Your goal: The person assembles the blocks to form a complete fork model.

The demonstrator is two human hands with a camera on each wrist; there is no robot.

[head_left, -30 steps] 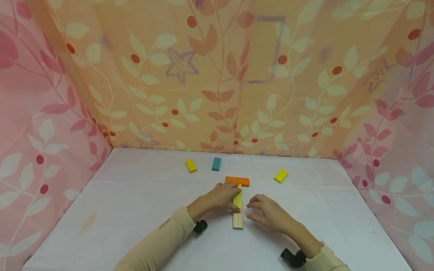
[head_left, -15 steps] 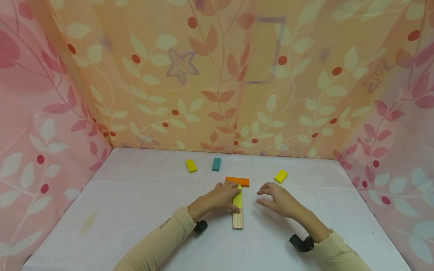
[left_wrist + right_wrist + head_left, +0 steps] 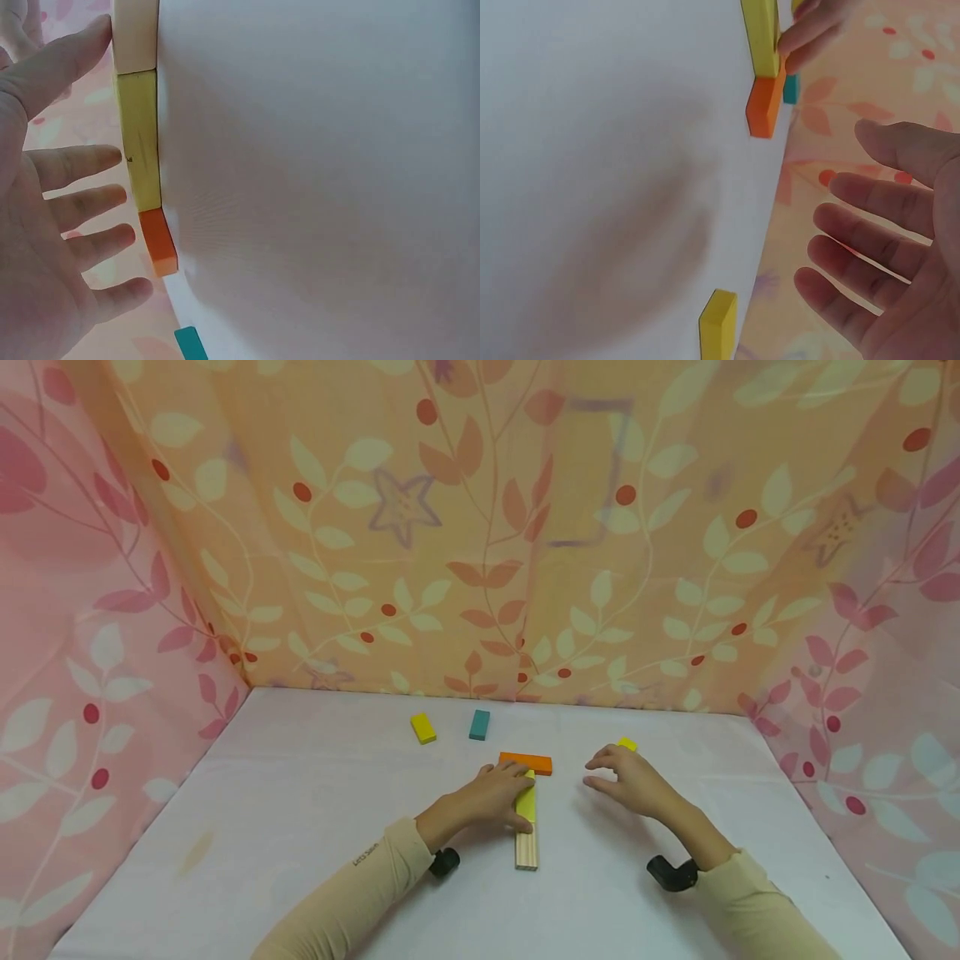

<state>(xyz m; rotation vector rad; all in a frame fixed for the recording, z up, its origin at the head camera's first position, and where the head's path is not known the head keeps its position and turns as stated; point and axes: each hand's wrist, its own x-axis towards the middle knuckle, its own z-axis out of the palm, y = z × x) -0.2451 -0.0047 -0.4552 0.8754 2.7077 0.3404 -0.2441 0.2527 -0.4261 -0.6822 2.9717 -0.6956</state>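
My left hand (image 3: 483,800) rests over a row of wooden blocks, fingers spread. Its fingertips lie at the yellow block (image 3: 528,807); its thumb is by the plain wood block (image 3: 527,852). These two blocks stand end to end, and an orange block (image 3: 534,765) lies crosswise at the far end, as the left wrist view also shows. My right hand (image 3: 633,781) hovers above the table with relaxed fingers and nothing in them. Just beyond it lies another yellow block (image 3: 627,744), mostly hidden by the hand in the head view but plainer in the right wrist view.
Toward the back of the white-covered table (image 3: 300,802) lie a teal block (image 3: 479,725) and a third yellow block (image 3: 423,728). A patterned curtain (image 3: 480,627) rises behind the table, with pink cloth (image 3: 97,693) at the sides. Black wrist cameras (image 3: 672,873) hang under the forearms.
My right hand has moved away from the row, rightward and farther back, and now covers part of the right yellow block. My left hand and the row have stayed put.
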